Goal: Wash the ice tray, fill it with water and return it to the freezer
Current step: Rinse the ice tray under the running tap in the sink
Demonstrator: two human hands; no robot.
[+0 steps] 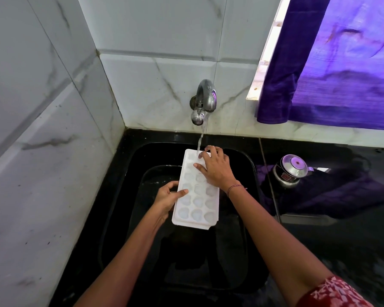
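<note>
A white ice tray (195, 202) with several rounded wells is held over the black sink (124, 196), its far end under the running tap (205, 100). Water streams from the spout onto the tray's far corner. My left hand (167, 199) grips the tray's left edge, thumb on top and fingers underneath. My right hand (215, 168) lies over the far right wells, fingers spread and touching the tray where the water lands.
A steel pot with a lid (292, 170) stands on the black counter (341, 240) to the right of the sink. A purple curtain (341, 63) hangs at the window above it. Marble-pattern tiled walls (42, 107) close in the left and back.
</note>
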